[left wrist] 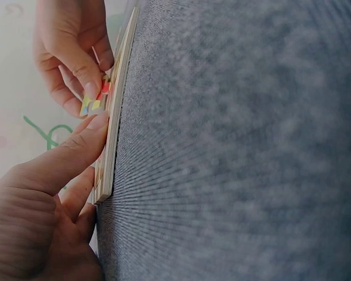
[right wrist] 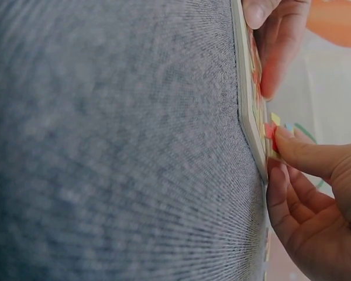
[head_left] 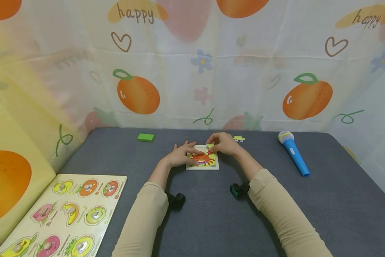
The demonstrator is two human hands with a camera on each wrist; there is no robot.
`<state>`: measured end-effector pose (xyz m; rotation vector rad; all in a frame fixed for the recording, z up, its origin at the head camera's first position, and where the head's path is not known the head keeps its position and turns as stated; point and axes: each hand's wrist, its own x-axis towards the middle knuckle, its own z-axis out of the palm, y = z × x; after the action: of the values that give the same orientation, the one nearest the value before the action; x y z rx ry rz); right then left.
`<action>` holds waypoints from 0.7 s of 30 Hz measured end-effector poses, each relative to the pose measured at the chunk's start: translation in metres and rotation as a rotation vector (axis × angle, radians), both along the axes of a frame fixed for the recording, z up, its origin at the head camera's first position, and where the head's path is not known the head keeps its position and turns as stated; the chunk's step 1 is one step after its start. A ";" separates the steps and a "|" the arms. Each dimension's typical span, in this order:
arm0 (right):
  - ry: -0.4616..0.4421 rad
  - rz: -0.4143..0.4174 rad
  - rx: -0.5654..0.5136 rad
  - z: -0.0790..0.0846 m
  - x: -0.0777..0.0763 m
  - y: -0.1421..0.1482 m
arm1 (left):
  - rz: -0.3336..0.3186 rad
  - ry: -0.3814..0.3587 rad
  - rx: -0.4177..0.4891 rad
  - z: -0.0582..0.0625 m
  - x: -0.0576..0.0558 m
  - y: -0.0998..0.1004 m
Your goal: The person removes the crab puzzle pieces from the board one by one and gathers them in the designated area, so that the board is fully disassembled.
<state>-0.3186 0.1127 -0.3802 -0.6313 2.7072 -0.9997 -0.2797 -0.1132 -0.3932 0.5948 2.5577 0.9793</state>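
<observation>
A small square jigsaw puzzle (head_left: 202, 168) in a pale wooden frame lies flat on the dark table, showing a red sun-like figure on yellow. My left hand (head_left: 181, 156) rests at its left side, with thumb and forefinger stretched over the picture. At the top right corner, my right hand (head_left: 225, 143) pinches a yellow and red puzzle piece (right wrist: 269, 130) between thumb and fingers. That piece is tilted up over the board in both wrist views, partly hidden by the fingertips. Just beyond the right hand lies a loose yellow puzzle piece (head_left: 239, 139).
A green block (head_left: 145, 137) sits at the table's back left. To the right lies a blue toy microphone (head_left: 295, 155). A fruit knob puzzle board (head_left: 110, 214) covers the front left. Behind the table (head_left: 208, 221) hangs a printed curtain (head_left: 176, 92).
</observation>
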 end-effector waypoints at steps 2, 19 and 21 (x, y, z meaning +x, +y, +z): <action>-0.004 0.004 -0.009 0.000 0.000 0.001 | -0.001 -0.002 0.000 0.001 0.001 0.000; -0.067 -0.019 -0.109 0.005 0.001 0.002 | 0.005 -0.005 -0.010 0.000 -0.001 0.000; -0.072 -0.031 -0.116 0.006 0.000 0.003 | 0.005 -0.005 -0.011 0.000 -0.001 0.000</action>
<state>-0.3185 0.1153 -0.3739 -0.5632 2.6195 -1.1716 -0.2805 -0.1134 -0.3937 0.5826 2.5594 0.9666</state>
